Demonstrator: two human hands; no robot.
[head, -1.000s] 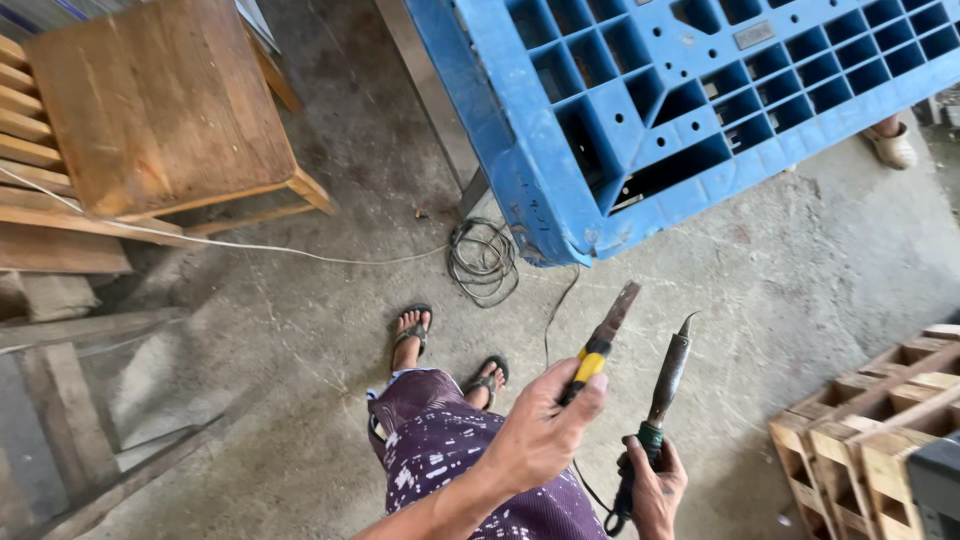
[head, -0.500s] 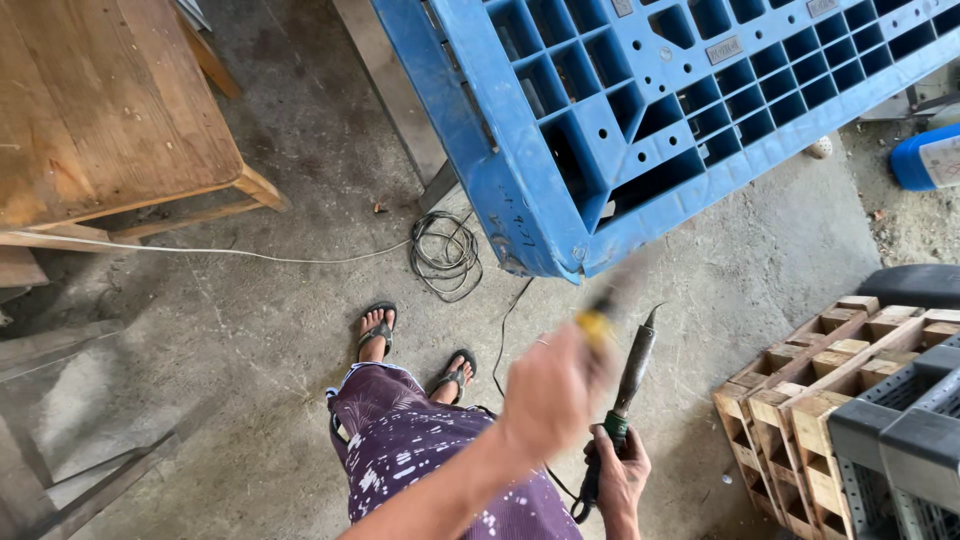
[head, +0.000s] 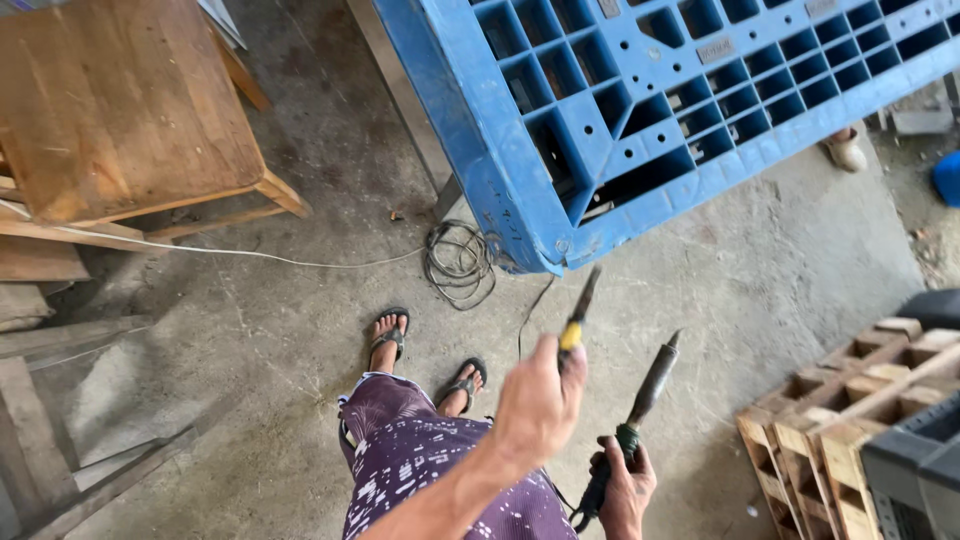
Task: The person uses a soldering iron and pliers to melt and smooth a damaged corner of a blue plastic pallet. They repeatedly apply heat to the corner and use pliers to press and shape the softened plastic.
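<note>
My left hand (head: pixel 538 400) is raised in front of me, shut on a slim tool with a yellow grip and a dark metal tip (head: pixel 577 313) that points up toward the blue plastic pallet (head: pixel 700 110). Lower and to the right, my right hand (head: pixel 622 490) grips the dark handle of a soldering iron (head: pixel 648 392), whose tip angles up and to the right. The two tools are close together but apart. My sandalled feet (head: pixel 425 355) and patterned purple shorts (head: pixel 440 470) show below.
A coiled black cable (head: pixel 460 265) lies on the concrete floor by the pallet's corner. A wooden table (head: pixel 120 110) stands at the upper left, with planks (head: pixel 60 440) along the left edge. Wooden pallets (head: pixel 850 420) and a dark crate (head: pixel 920 470) sit at the right.
My left hand has swung the yellow-gripped tool, which was blurred half a second ago and is now steady. The view has shifted, and the blue pallet appears closer.
</note>
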